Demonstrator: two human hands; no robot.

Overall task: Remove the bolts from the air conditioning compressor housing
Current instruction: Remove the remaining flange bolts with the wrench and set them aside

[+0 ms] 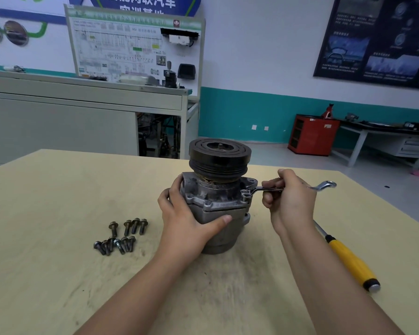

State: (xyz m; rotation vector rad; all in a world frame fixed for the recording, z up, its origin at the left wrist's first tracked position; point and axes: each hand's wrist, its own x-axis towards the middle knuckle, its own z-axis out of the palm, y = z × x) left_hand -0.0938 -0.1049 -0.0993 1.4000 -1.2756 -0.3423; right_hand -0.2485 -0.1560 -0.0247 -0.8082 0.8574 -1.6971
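Standing upright mid-table (58, 238), the compressor (215, 197) is being steadied by the left hand (186, 223), fingers curling round its housing, likely to stop it twisting, while the right hand (290, 201) is gripping a wrench (259, 188) ringed over a flange bolt (245, 193). Loose bolts (121, 234) are lying to the left; a wall banner (143, 3) is partly reading "网联汽车".

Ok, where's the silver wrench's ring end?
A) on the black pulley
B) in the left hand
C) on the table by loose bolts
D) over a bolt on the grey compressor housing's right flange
D: the right hand holds the silver wrench, ring over a bolt on the grey metal compressor housing.
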